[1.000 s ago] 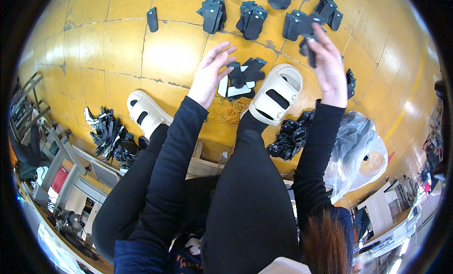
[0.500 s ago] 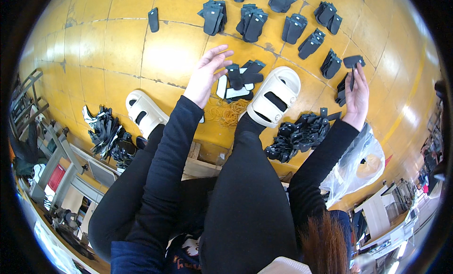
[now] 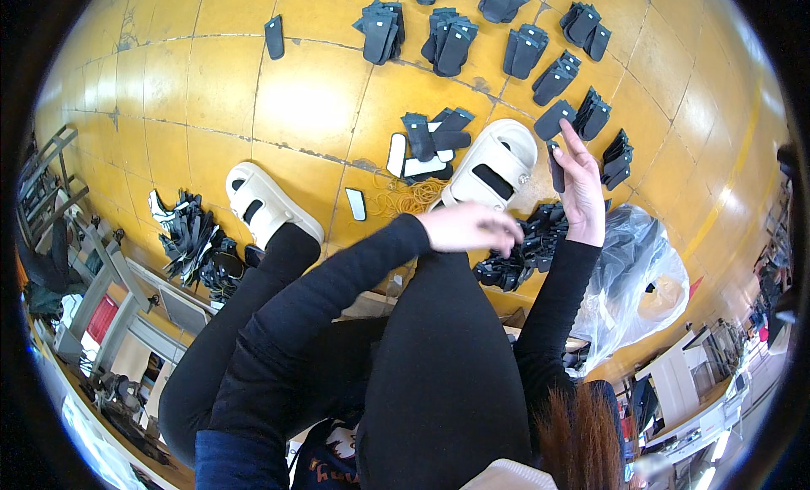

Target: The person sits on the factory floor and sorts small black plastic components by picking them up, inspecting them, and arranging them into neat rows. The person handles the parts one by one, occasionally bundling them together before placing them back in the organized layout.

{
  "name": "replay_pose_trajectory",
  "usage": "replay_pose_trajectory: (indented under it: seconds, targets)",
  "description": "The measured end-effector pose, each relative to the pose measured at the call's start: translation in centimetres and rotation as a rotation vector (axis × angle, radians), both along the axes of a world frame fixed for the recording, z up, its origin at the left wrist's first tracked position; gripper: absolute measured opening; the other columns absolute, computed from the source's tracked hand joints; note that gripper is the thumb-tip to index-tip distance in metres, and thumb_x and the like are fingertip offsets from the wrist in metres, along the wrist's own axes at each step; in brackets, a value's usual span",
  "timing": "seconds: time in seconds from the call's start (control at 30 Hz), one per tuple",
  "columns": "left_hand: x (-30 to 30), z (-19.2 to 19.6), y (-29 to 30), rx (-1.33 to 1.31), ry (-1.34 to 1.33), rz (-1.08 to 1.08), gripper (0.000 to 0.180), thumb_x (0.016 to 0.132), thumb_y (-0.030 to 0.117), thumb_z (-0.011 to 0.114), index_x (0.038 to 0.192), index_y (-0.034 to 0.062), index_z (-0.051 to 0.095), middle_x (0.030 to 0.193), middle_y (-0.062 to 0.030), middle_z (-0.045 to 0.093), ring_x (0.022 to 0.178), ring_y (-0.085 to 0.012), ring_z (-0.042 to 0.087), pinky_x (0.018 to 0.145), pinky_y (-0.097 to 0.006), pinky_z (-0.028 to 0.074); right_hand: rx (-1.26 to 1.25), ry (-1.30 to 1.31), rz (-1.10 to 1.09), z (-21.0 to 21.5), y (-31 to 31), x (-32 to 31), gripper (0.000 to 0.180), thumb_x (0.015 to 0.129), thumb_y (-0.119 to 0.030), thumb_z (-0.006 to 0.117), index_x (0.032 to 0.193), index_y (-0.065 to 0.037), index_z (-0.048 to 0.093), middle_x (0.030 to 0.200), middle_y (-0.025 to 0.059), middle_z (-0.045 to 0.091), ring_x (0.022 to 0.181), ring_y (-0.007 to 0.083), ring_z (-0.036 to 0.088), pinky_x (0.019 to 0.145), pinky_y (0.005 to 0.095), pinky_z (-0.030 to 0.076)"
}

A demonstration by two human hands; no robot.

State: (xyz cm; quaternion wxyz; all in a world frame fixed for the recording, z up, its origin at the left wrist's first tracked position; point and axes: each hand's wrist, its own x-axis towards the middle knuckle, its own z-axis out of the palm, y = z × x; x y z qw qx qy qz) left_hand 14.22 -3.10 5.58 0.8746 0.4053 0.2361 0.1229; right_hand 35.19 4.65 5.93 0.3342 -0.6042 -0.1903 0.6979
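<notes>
My right hand [image 3: 582,191] is raised at the right, its fingers closed on a dark, flat, rounded shoe piece [image 3: 554,121] with a small pale label. A second narrow dark piece [image 3: 556,166] stands along the same fingers. My left hand [image 3: 472,229] reaches across in front of my right foot, fingers extended and slightly blurred. Its fingertips are over the left edge of a loose heap of dark pieces [image 3: 540,241]; whether they touch it I cannot tell.
Several stacks of dark pieces [image 3: 456,45] lie on the yellow floor ahead. Between my cream sandals [image 3: 494,174] sit a small crossed pile [image 3: 422,144] and tangled yellow cord [image 3: 396,201]. Another heap [image 3: 198,245] lies left; a clear plastic bag [image 3: 633,288] lies right.
My left hand has swung down and right, from above the crossed pile to the dark heap. My right hand has moved left with its pieces, uncovering a stack at the right.
</notes>
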Motion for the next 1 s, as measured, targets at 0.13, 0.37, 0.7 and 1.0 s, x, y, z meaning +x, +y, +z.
replay_pose_trajectory:
  seconds: [0.13, 0.37, 0.7, 1.0]
  targets:
    - [1.9, -2.3, -0.8, 0.557, 0.213, -0.26, 0.027, 0.093, 0.027, 0.044, 0.105, 0.0126, 0.064, 0.094, -0.0054, 0.068, 0.1, -0.0189, 0.06, 0.111, -0.046, 0.017, 0.0, -0.012, 0.005, -0.1, 0.6, 0.0, 0.058, 0.082, 0.005, 0.06, 0.135, 0.003, 0.039, 0.125, 0.0078, 0.053, 0.1, 0.0107, 0.056, 0.093, 0.0238, 0.042]
    - [1.8, -5.2, -1.4, 1.021, 0.202, -0.141, 0.018, 0.09, 0.02, 0.049, 0.088, 0.0058, 0.06, 0.084, -0.0112, 0.064, 0.095, -0.0271, 0.06, 0.099, -0.041, 0.037, 0.011, -0.086, -0.067, 0.0, -0.4, 1.5, 0.054, 0.084, -0.001, 0.061, 0.134, 0.0, 0.042, 0.105, 0.0026, 0.061, 0.089, 0.006, 0.058, 0.084, 0.0193, 0.045]
    - [1.8, -5.6, -0.9, 1.221, 0.268, 0.072, 0.021, 0.085, 0.025, 0.054, 0.073, 0.0078, 0.058, 0.074, -0.009, 0.063, 0.077, -0.0256, 0.063, 0.073, -0.036, 0.05, 0.028, -0.191, -0.296, -0.4, -1.5, 5.8, 0.044, 0.084, -0.003, 0.062, 0.127, -0.004, 0.052, 0.11, 0.0025, 0.06, 0.09, 0.0064, 0.056, 0.082, 0.0197, 0.045]
    - [1.7, -5.4, -0.9, 1.189, 0.269, 0.102, 0.019, 0.084, 0.024, 0.055, 0.074, 0.0069, 0.058, 0.073, -0.0094, 0.062, 0.076, -0.0263, 0.062, 0.074, -0.036, 0.049, 0.095, -0.383, -0.426, -3.0, -1.6, 11.1, 0.056, 0.08, 0.003, 0.064, 0.132, 0.005, 0.042, 0.118, 0.0131, 0.056, 0.096, 0.0186, 0.059, 0.085, 0.0259, 0.046]
